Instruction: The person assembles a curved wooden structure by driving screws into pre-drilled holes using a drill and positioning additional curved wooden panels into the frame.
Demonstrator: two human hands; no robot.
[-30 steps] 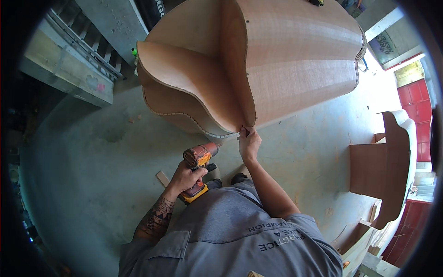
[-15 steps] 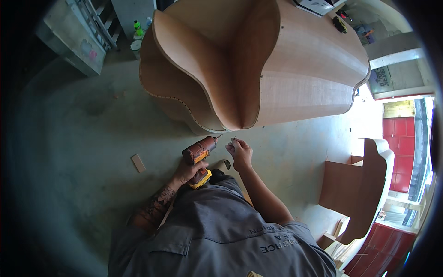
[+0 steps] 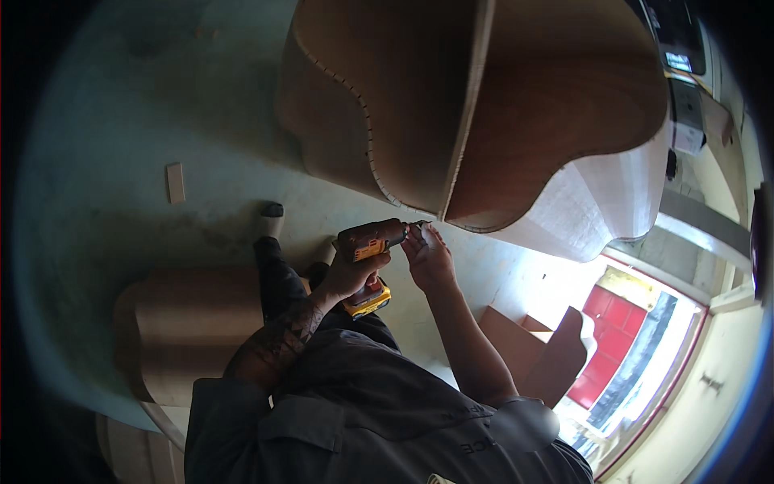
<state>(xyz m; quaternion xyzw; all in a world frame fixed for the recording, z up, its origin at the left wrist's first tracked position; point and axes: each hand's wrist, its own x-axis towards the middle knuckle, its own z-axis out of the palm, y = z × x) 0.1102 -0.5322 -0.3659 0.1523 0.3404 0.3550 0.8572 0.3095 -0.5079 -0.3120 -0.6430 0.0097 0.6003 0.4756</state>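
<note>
My left hand grips a cordless drill driver with a brown-covered body and a yellow battery at its base. The nose points right, toward my right hand. Those right fingers are closed in a pinch at the bit's tip, on a small thin dark piece that looks like a screw; most of it is hidden. Just beyond both hands stands a large curved plywood form, with wavy edges and a row of slits along one rim. Its nearest corner is close to the driver's tip; I cannot tell if they touch.
A small wooden offcut lies on the floor at left. Behind my left arm is another curved plywood piece. A plywood box shape stands at right, before a bright doorway with red panels. My foot is at centre left.
My hands have come together, the driver's tip now meeting my right fingers. The view has turned, so the plywood form appears shifted and its inner side shows more.
</note>
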